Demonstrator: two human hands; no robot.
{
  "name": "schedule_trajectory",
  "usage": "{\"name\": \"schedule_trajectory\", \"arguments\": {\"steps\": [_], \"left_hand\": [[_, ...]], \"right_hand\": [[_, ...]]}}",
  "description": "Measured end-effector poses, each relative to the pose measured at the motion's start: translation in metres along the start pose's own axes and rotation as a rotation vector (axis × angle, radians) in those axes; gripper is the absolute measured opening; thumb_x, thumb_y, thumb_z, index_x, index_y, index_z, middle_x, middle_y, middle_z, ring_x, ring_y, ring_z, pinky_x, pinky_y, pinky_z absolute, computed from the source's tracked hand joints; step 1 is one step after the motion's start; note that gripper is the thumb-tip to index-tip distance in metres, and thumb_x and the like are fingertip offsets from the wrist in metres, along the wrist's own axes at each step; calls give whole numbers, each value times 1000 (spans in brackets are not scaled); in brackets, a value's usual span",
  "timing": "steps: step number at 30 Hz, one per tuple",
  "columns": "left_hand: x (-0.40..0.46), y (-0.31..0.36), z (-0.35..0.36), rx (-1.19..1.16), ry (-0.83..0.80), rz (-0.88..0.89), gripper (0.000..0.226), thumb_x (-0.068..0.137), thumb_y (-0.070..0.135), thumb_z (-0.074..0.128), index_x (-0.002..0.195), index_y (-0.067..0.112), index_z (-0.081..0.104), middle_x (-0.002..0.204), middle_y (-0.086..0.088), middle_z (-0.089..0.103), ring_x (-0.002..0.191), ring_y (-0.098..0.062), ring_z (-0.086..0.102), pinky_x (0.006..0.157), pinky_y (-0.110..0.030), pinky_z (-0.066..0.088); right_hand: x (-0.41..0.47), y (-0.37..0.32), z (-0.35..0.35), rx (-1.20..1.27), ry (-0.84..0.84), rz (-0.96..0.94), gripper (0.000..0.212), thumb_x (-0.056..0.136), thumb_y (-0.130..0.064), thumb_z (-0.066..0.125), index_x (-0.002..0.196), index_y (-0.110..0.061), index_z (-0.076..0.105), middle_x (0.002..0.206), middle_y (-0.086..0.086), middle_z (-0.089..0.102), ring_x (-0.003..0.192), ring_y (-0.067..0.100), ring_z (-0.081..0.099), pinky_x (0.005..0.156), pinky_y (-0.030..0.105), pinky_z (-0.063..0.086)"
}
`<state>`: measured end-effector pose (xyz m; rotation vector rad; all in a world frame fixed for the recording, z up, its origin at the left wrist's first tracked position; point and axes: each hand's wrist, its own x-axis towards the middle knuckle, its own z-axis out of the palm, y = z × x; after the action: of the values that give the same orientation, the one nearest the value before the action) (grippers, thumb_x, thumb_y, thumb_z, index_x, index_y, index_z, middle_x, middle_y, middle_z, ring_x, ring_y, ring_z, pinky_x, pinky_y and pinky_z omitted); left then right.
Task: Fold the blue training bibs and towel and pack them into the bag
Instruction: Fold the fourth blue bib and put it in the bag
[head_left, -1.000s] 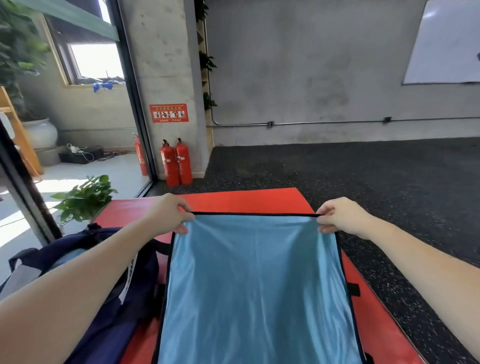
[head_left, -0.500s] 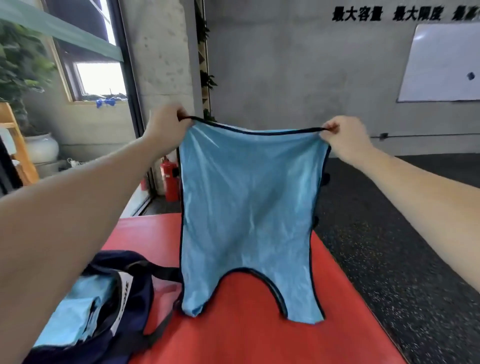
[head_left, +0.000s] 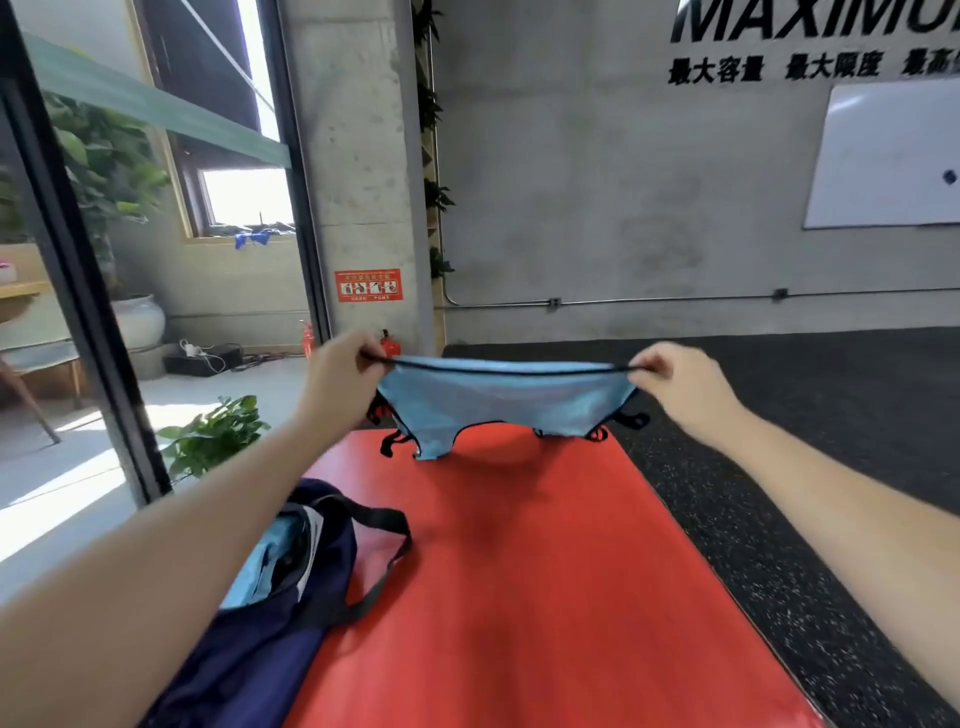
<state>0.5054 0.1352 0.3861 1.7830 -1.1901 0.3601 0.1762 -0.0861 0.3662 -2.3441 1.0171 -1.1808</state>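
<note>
left hand (head_left: 340, 371), right hand (head_left: 670, 376) fingers pinching blue bib (head_left: 498, 400) corners; wall lettering (head_left: 810, 23) "maximu"

Bare concrete wall (head_left: 597, 171) carries black lettering (head_left: 810, 47) and a whiteboard (head_left: 888, 156); a metal conduit (head_left: 675, 300) runs low along it. Dark speckled rubber floor (head_left: 810, 415) lies below. A concrete pillar (head_left: 358, 156) bears a red safety sign (head_left: 368, 285). Daylight floods the window (head_left: 244, 197) past potted plants (head_left: 213, 434)

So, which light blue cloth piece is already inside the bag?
The folded light blue cloth in the open navy bag at left; the other, a light blue bib, hangs from both hands over the red mat.
</note>
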Motion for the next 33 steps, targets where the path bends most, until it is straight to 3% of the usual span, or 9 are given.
{"name": "schedule_trajectory", "arguments": {"steps": [5,7,11,13,17,23,25,28,33], "left_hand": [[-125,-52,27,58,-215,-145,33,77,-4,68,75,29,64,69,8,68,67,2,61,69,-20,49],[-165,-61,33,70,-269,-164,39,75,-4,71,71,34,64,70,12,68,66,4,60,69,-16,47],[-214,-61,36,138,-444,-121,24,84,10,72,81,33,74,65,19,61,73,12,58,69,-3,37],[-223,-60,34,153,-472,-105,25,86,16,71,75,38,67,65,19,60,73,3,57,64,-7,36],[-226,-43,25,74,-415,-160,16,91,14,65,83,28,63,74,9,66,73,-1,59,63,-9,40],[-236,-8,1,-10,-369,-104,15,88,14,70,82,28,71,73,14,71,73,-3,65,63,-9,43],[-240,3,-8,-15,-345,-66,18,87,17,71,78,32,71,72,21,69,74,1,64,65,-8,41],[-246,15,-21,-36,-315,-49,12,87,22,73,88,33,79,78,28,71,82,10,64,72,-7,40],[-241,27,-33,-91,-224,-41,12,90,26,73,89,37,78,82,28,72,86,8,65,78,-10,43]], "right_hand": [[-97,47,31,10,-254,114,19,83,-7,77,78,-25,71,72,-7,72,71,16,69,69,27,47],[-128,65,38,-21,-331,163,22,82,-8,79,75,-28,71,71,-9,73,71,11,68,67,21,47],[-170,88,35,-99,-409,235,22,81,-15,81,72,-32,69,73,-12,72,73,1,64,67,12,43],[-182,91,27,-126,-415,253,20,82,-18,79,74,-33,69,76,-13,71,74,-3,61,65,10,41],[-192,85,10,-109,-373,263,16,85,-15,76,79,-29,71,80,-12,71,79,2,63,66,13,42],[-208,65,-25,-77,-319,257,25,84,-3,74,78,-27,70,77,-5,75,82,14,71,82,37,56],[-213,60,-39,-67,-295,245,25,84,-3,74,78,-27,71,76,-5,75,81,16,72,81,39,56],[-221,54,-58,-40,-256,239,23,84,-7,74,78,-29,72,77,-7,75,83,14,72,85,39,54],[-216,45,-75,-31,-207,229,25,89,-7,69,85,-32,71,87,-10,75,91,9,69,87,32,49]]}}
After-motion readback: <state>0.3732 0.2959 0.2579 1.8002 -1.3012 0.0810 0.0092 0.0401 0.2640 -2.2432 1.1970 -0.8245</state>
